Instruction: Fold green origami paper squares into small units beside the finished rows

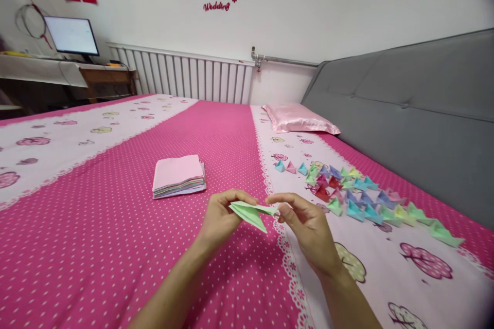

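A light green sheet of folded paper [251, 213] is held up between my two hands, above the pink dotted bedspread. Its layers fan apart into pointed flaps, one of them hanging down. My left hand [226, 212] pinches the paper's left end, with part of its thumb and fingers behind it. At the other end, my right hand [304, 223] has thumb and forefinger closed on the tip. Left of my hands lies a stack of square coloured paper [178, 172], pink on top. Several small folded paper boats [363, 198] in many colours stand in rows to the right.
The bed is covered by a pink and white bedspread [116, 236]. A pink pillow [301, 118] lies near the grey padded headboard [409, 97]. Beyond the bed are a white radiator [185, 74] and a desk with a monitor [71, 36].
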`<control>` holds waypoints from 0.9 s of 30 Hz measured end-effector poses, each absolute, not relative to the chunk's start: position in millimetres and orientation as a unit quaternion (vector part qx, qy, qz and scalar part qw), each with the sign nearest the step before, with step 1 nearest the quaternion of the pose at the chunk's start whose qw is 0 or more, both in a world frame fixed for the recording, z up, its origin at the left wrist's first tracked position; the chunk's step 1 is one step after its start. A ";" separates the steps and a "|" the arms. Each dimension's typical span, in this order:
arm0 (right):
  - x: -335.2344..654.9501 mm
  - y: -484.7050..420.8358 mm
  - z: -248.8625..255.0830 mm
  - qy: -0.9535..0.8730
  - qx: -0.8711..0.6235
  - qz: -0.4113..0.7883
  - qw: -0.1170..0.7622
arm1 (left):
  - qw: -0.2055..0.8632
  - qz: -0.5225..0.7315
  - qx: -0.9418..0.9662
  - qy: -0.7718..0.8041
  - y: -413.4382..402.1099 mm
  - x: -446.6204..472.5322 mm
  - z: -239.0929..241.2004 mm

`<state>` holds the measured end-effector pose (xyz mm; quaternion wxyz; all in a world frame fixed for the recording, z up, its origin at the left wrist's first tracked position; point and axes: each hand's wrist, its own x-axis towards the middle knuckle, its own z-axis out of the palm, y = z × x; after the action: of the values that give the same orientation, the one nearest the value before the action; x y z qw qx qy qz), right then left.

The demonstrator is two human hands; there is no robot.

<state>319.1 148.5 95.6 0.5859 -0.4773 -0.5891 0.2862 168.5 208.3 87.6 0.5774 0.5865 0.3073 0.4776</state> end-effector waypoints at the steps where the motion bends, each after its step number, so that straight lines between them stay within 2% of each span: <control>1: 319.7 148.5 95.6 -0.599 -0.474 0.286 0.578 | 0.578 0.480 0.585 0.305 208.4 168.4 87.7; 20: 321.9 147.1 94.6 -0.664 -0.438 0.271 0.543 | 0.562 0.484 0.602 0.295 208.8 168.0 86.4; 23: 322.6 145.7 96.4 -0.686 -0.438 0.237 0.531 | 0.512 0.490 0.639 0.299 211.1 166.4 84.3; 27: 321.4 144.6 97.4 -0.706 -0.451 0.185 0.514 | 0.380 0.509 0.713 0.296 213.9 163.1 79.8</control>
<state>321.4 144.6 97.4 0.5138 -0.4508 -0.7060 0.1854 163.1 213.9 79.8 0.3798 0.7131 0.2964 0.5093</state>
